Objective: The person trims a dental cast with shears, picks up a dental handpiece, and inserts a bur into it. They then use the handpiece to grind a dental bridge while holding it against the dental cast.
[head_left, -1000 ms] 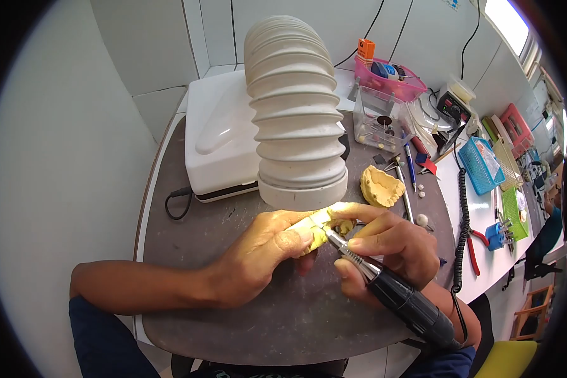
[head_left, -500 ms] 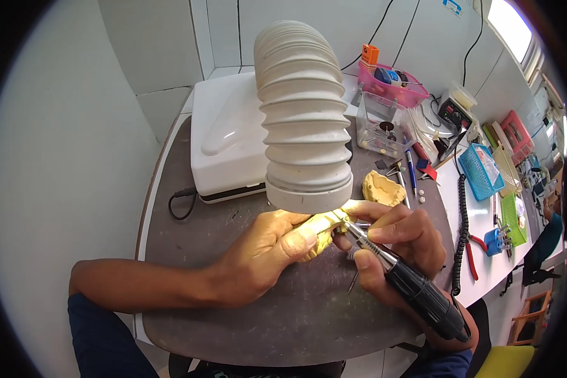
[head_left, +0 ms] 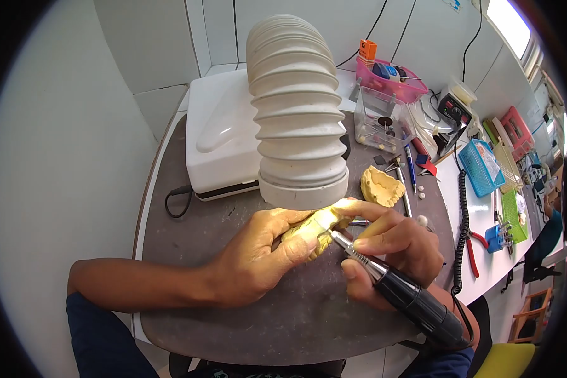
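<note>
Just under the mouth of a ribbed suction hose (head_left: 302, 145), my left hand (head_left: 258, 255) is closed around a yellow plaster dental model (head_left: 321, 222), its thumb on the near side. My right hand (head_left: 400, 242) grips a black and silver rotary handpiece (head_left: 416, 299) like a pen. The metal tip of the handpiece points at the model's near right side; whether it touches cannot be told. The right index finger reaches forward to the model's far edge. Bright light falls on the model. Another yellow dental model (head_left: 382, 187) lies on the mat behind my right hand.
A white suction unit (head_left: 223, 138) stands behind the hose. Toward the back right are a clear bin (head_left: 378, 123) of small discs and burs, a pink basket (head_left: 412, 91), and a blue basket (head_left: 482, 169). Red-handled pliers (head_left: 472, 258) and a coiled black cord (head_left: 461, 233) lie at the right.
The handpiece and my right hand have moved slightly left and down. The model is turned a little in my left hand, and its lit face shows differently. The whole view has shifted slightly.
</note>
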Tool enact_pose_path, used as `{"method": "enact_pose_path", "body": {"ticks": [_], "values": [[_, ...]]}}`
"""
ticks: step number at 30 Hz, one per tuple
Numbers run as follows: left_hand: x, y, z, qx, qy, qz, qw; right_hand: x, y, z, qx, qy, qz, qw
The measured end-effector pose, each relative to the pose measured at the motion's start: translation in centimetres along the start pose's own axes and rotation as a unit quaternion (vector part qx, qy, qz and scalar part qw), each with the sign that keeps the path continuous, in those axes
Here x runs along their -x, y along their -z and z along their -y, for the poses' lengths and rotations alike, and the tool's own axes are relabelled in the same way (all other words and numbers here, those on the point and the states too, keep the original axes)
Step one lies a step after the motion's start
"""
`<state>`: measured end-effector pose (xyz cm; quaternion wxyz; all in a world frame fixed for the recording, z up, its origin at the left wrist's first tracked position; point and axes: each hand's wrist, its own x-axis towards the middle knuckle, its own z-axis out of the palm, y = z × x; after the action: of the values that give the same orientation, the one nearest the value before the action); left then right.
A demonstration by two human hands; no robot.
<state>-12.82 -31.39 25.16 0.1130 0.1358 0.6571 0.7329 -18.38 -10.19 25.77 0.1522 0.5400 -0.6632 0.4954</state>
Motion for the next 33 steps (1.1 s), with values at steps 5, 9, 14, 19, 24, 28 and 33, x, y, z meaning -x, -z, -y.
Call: {"method": "enact_pose_path", "body": {"ticks": [5,9,14,19,24,28,33], "values": [[-0.2,-0.4,0.2,0.009,-0.001,-0.017,1.0,-0.2,-0.1,0.4,0.003,-0.008,-0.004,1.0],[0.0,-0.2,0.3,-0.011,-0.005,-0.022,1.0,-0.1,-0.2,0.1,0.017,-0.014,-0.025,0.999],[-0.2,-0.6,0.2,-0.013,-0.032,-0.042,0.999,-0.4,0.0,0.1,0.013,-0.002,-0.01,1.0],[-0.1,-0.3,0.5,-0.061,-0.022,-0.03,0.997,-0.5,0.4,0.4,0.034,-0.022,-0.005,0.999],[0.0,-0.1,0.0,-0.06,-0.005,0.003,0.998,-0.5,0.5,0.5,0.03,-0.024,0.007,0.999],[-0.3,0.6,0.4,-0.034,-0.006,0.058,0.998,-0.3,-0.2,0.2,-0.009,0.003,-0.055,0.998],[-0.3,-0.6,0.9,0.124,0.024,0.008,0.992,-0.1,-0.4,-0.6,0.006,0.018,-0.087,0.996]]}}
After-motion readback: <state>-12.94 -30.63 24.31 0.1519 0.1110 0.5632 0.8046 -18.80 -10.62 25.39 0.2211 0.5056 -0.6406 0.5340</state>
